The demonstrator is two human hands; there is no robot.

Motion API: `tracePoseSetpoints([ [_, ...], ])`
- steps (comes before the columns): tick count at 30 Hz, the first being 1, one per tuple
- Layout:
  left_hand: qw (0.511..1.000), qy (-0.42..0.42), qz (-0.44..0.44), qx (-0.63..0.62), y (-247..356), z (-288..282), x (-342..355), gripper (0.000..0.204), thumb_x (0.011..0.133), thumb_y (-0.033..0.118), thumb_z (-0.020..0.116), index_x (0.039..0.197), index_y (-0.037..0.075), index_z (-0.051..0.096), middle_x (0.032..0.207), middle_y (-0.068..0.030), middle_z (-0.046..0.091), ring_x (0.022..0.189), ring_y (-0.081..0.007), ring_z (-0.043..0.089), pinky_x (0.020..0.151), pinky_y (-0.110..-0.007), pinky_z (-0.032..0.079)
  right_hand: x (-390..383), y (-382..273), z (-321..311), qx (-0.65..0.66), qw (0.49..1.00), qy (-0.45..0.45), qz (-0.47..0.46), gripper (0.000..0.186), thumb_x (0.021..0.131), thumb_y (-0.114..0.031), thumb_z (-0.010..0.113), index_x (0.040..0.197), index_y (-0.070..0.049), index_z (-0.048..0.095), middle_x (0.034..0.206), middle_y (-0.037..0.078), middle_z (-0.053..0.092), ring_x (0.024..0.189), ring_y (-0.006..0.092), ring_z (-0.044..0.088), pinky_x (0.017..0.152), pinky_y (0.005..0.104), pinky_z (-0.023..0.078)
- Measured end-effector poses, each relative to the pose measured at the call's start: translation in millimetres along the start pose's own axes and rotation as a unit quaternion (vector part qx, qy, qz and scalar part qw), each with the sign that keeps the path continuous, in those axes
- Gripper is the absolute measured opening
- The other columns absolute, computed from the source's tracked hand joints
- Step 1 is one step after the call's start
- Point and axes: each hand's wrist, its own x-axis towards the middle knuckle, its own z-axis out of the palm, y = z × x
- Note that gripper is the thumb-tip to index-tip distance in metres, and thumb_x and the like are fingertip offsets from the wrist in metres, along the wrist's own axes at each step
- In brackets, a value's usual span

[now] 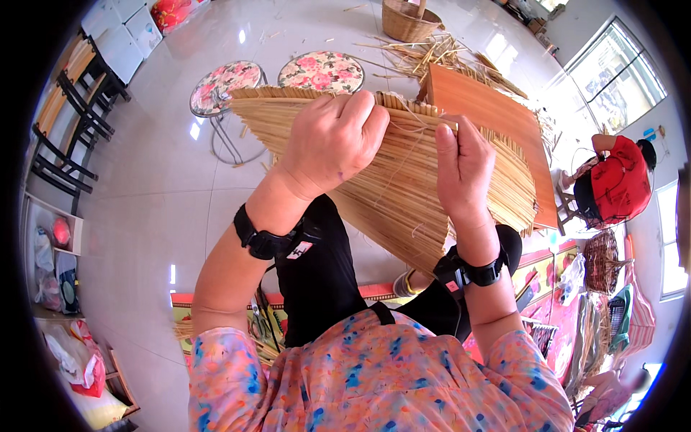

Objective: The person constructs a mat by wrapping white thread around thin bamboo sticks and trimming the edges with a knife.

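A fan-shaped panel of straw stalks (389, 183), stitched side by side, lies aslant over my lap and against a wooden table. My left hand (338, 140) is closed in a fist at its far edge; the fingers' inner side is hidden, so what they hold cannot be seen. Farther right, my right hand (464, 165) is closed with its thumb pressed on the forefinger, pinching a thin thread. Loose pale thread (410, 124) runs across the straw between the two hands. Black straps with small devices circle both my wrists.
The brown wooden table (497, 122) stands at the right, beyond the panel. Two flowered round stools (320, 70) are ahead. Loose straw (446, 54) lies on the floor near a wicker basket (409, 21). A person in red (622, 180) sits at the far right.
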Motion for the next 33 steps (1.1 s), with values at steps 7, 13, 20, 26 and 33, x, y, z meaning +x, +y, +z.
tracePoseSetpoints([
  [7, 0.984, -0.087, 0.016, -0.157, -21.4, -17.8, 8.9, 0.020, 0.065, 0.000, 0.068, 0.071, 0.008, 0.051, 0.068, -0.0049, 0.047, 0.052, -0.0208, 0.052, 0.046, -0.032, 0.041, -2.2, -2.1, 4.9, -0.042, 0.999, 0.015, -0.018, 0.019, 0.091, -0.011, 0.061, 0.078, 0.001, 0.053, 0.069, 0.017, 0.052, 0.058, 0.0361, 0.049, 0.053, 0.0378, 0.041],
  [13, 0.986, -0.077, -0.039, -0.139, -14.2, -22.5, 2.6, 0.015, 0.072, 0.004, 0.068, 0.078, 0.008, 0.055, 0.072, -0.0045, 0.053, 0.056, -0.0214, 0.057, 0.049, -0.031, 0.045, 1.0, -0.8, 6.0, 0.014, 1.000, 0.012, -0.023, 0.016, 0.091, -0.011, 0.061, 0.082, 0.001, 0.057, 0.068, 0.016, 0.052, 0.057, 0.0333, 0.050, 0.053, 0.0372, 0.041],
  [20, 0.697, -0.041, -0.528, -0.483, 24.3, -30.1, -34.1, 0.018, 0.098, 0.019, 0.055, 0.109, 0.006, 0.056, 0.094, -0.0061, 0.063, 0.081, -0.0168, 0.067, 0.063, -0.028, 0.050, -6.8, -10.8, 7.4, 0.008, 1.000, -0.006, -0.029, 0.013, 0.090, -0.012, 0.062, 0.088, 0.001, 0.061, 0.069, 0.014, 0.054, 0.056, 0.0293, 0.051, 0.052, 0.0337, 0.042],
  [26, 0.529, -0.001, -0.638, -0.560, 30.6, -84.6, -36.1, 0.054, 0.101, 0.041, 0.042, 0.141, 0.006, 0.031, 0.116, -0.0156, 0.055, 0.100, -0.0304, 0.065, 0.071, -0.041, 0.057, -27.3, -50.9, 18.2, 0.046, 0.996, -0.049, -0.054, 0.020, 0.078, -0.007, 0.075, 0.093, -0.002, 0.062, 0.076, 0.012, 0.058, 0.061, 0.0301, 0.058, 0.054, 0.0355, 0.048],
  [33, 0.379, -0.024, -0.689, -0.617, 28.3, -118.2, -52.5, 0.068, 0.095, 0.056, 0.049, 0.141, 0.009, 0.033, 0.121, -0.0153, 0.053, 0.108, -0.0291, 0.059, 0.074, -0.043, 0.055, -48.5, -68.5, 35.1, 0.102, 0.988, -0.053, -0.106, 0.023, 0.075, -0.001, 0.075, 0.093, 0.001, 0.062, 0.078, 0.011, 0.059, 0.061, 0.0255, 0.059, 0.053, 0.0321, 0.047],
])
